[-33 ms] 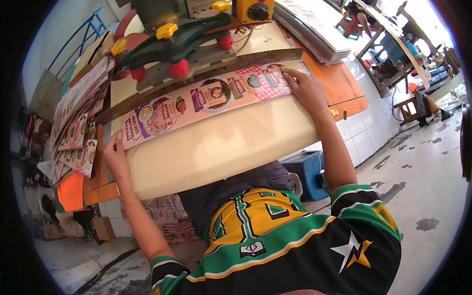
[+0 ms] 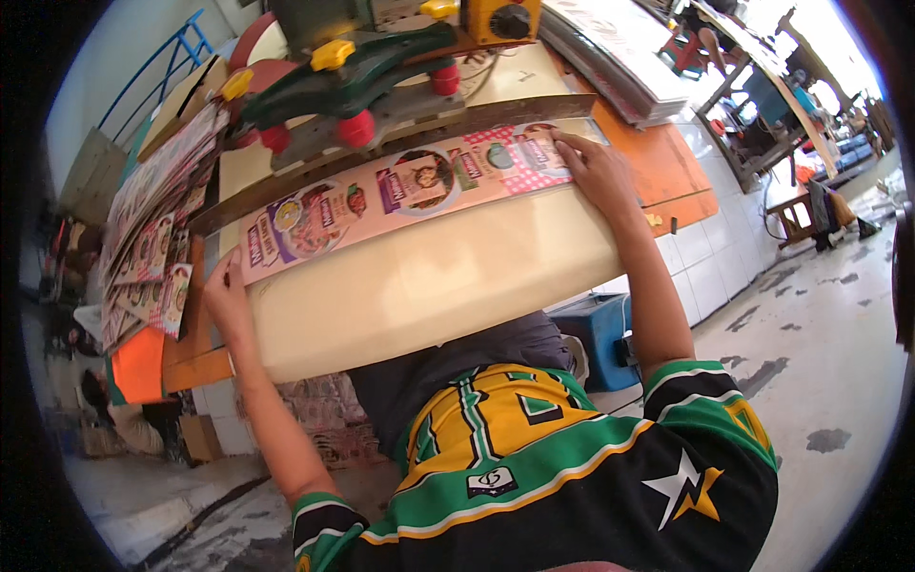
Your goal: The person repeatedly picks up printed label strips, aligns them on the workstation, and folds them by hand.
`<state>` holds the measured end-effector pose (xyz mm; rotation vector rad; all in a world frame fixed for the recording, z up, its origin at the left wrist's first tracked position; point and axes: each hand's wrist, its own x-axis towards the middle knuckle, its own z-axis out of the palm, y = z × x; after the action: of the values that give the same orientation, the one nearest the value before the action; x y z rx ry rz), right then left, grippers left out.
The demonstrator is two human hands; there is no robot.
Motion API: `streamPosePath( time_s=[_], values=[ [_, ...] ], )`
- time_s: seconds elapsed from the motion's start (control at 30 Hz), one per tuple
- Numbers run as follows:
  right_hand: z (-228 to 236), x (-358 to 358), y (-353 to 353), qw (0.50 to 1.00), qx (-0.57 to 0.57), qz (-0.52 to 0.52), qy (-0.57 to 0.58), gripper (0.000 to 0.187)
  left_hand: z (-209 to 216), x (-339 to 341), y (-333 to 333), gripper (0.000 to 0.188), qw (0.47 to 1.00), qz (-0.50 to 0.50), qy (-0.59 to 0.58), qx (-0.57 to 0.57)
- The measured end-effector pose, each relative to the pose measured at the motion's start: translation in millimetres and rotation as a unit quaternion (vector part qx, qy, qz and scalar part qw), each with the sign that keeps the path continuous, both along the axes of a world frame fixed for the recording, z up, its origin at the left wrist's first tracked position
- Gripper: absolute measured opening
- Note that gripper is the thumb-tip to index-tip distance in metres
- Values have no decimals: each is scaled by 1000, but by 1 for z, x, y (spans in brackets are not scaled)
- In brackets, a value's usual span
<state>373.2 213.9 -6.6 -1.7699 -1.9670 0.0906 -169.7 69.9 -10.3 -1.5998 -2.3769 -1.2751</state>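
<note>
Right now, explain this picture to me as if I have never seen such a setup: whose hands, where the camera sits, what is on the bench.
There is no robot here: a person works with two bare hands. The picture comes from a wide fisheye camera worn on that person's head, looking down, so straight edges bend and the forearms enter from below.

The left hand rests at the left end of a long printed strip, pink with round food pictures. The right hand presses flat on the strip's right end. The strip lies on a cream-coloured work surface, its far edge under a long metal bar.

Behind the bar stands a machine with a green arm, yellow and red knobs. A stack of similar printed sheets lies to the left. A blue crate sits on the floor below.
</note>
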Motion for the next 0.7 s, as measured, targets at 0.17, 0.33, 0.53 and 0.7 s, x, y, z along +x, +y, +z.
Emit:
streamPosePath(
  time_s=[0.17, 0.33, 0.53, 0.7],
  values=[
    [-5, 6, 1, 1000, 25, 8, 5, 37, -4, -1, 2, 33, 999, -19, 8, 26],
    [-7, 8, 3, 1000, 20, 16, 14, 36, 3, 9, -1, 32, 1000, 7, -10, 7],
    [-1, 4, 1, 999, 17, 24, 26, 35, 1, 5, -1, 31, 1000, -6, -13, 14],
    [1, 5, 1, 999, 18, 26, 17, 35, 8, 13, -3, 31, 1000, 11, 2, -2]
  ],
)
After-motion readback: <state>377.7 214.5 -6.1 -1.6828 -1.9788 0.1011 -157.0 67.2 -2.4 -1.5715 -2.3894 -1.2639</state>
